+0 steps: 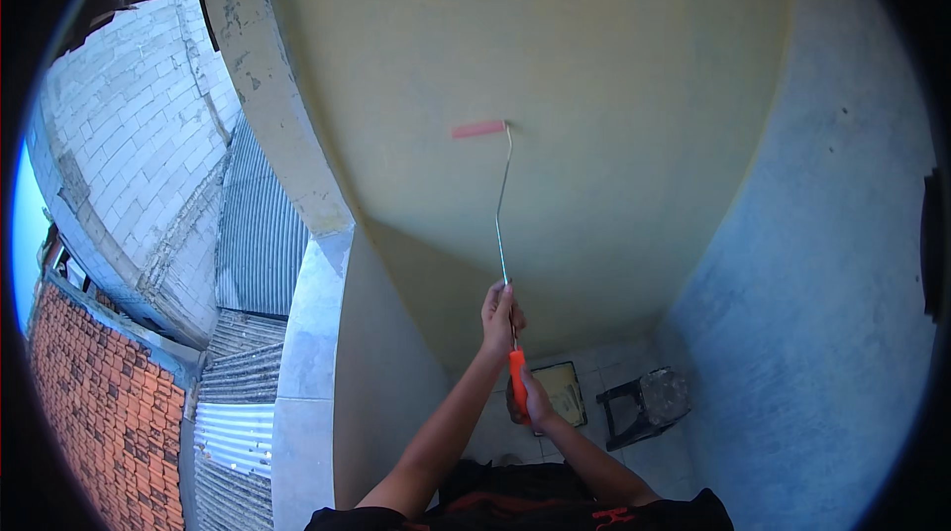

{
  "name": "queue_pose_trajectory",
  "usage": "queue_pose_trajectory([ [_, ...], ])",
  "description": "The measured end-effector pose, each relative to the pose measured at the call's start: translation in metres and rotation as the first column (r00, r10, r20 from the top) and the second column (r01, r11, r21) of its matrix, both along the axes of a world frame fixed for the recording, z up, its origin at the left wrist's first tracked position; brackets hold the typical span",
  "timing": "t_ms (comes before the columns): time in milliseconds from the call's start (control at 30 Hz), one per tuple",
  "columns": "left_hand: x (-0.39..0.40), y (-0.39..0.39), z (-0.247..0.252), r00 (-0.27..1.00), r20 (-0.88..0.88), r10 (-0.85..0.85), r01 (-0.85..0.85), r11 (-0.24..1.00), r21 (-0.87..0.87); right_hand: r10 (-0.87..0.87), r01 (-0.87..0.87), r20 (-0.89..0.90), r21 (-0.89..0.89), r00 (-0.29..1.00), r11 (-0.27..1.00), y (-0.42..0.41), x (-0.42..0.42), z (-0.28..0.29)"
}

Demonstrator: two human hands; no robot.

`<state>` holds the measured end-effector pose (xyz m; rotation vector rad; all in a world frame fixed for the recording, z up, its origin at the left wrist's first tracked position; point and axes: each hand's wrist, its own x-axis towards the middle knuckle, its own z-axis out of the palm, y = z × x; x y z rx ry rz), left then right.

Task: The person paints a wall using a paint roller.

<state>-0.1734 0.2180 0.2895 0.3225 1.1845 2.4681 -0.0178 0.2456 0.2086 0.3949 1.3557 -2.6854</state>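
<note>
A paint roller with a long metal rod [501, 234] stretches up the middle of the view. Its narrow reddish roller sleeve [478, 130] lies at the yellowish painted wall [594, 107]; whether it touches the wall cannot be told. My left hand [503, 315] is closed around the lower part of the rod. Below it, my right hand [531, 399] grips the orange handle [518, 382]. On the floor behind my right hand lies a paint tray [568, 390] with yellowish paint in it.
A paint-stained dark stool [643, 405] stands on the tiled floor beside the tray. A bluish wall [810, 293] rises on the right. On the left runs a low wall ledge [304, 353], with corrugated roofs [260, 226] and orange roof tiles [111, 382] beyond it.
</note>
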Motion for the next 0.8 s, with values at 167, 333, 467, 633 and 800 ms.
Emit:
queue_pose_trajectory([
  [167, -0.041, 0.000, 0.127, 0.991, -0.117, -0.067, 0.071, 0.997, 0.032, -0.010, 0.017, -0.088, 0.077, 0.996, 0.997, 0.003, -0.048, 0.114],
  [333, -0.036, -0.011, 0.146, 0.984, -0.110, -0.142, 0.146, 0.989, 0.023, -0.008, 0.012, -0.099, 0.035, 0.995, 0.999, -0.007, -0.041, 0.133],
  [467, -0.011, -0.020, 0.042, 0.991, 0.048, -0.128, 0.129, 0.991, -0.029, -0.007, 0.007, -0.004, 0.041, 1.000, 0.999, -0.018, -0.005, 0.047],
  [633, 0.024, -0.019, -0.036, 0.972, 0.203, -0.122, 0.130, 0.991, -0.027, -0.091, 0.077, 0.120, 0.119, 0.989, 0.990, -0.019, 0.029, -0.021],
  [800, -0.006, -0.023, 0.029, 0.988, 0.119, -0.102, 0.109, 0.992, -0.056, 0.015, -0.015, 0.000, 0.059, 1.000, 0.998, -0.019, -0.001, 0.033],
])
